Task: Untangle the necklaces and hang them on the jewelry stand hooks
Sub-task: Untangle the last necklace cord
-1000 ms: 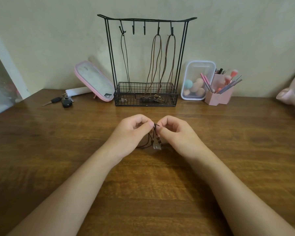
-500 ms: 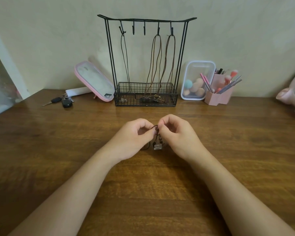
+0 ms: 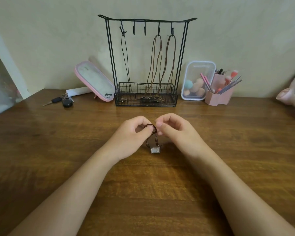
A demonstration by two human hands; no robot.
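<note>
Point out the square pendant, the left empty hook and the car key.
square pendant [image 3: 155,150], head view, its pale front face.
left empty hook [image 3: 134,28], head view, its straight shank.
car key [image 3: 56,100], head view, its black head.

Four necklaces [image 3: 155,149], five hooks [image 3: 134,30], one jewelry stand [image 3: 146,103], two hands [image 3: 132,134], one pink mirror [image 3: 95,80].

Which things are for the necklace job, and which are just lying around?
For the job: dark cord necklace with square silver pendant; left hand; right hand; black wire jewelry stand; hung brown cord necklaces.
Just lying about: pink-framed mirror; black car keys; clear box of makeup sponges; pink brush holder.
</note>
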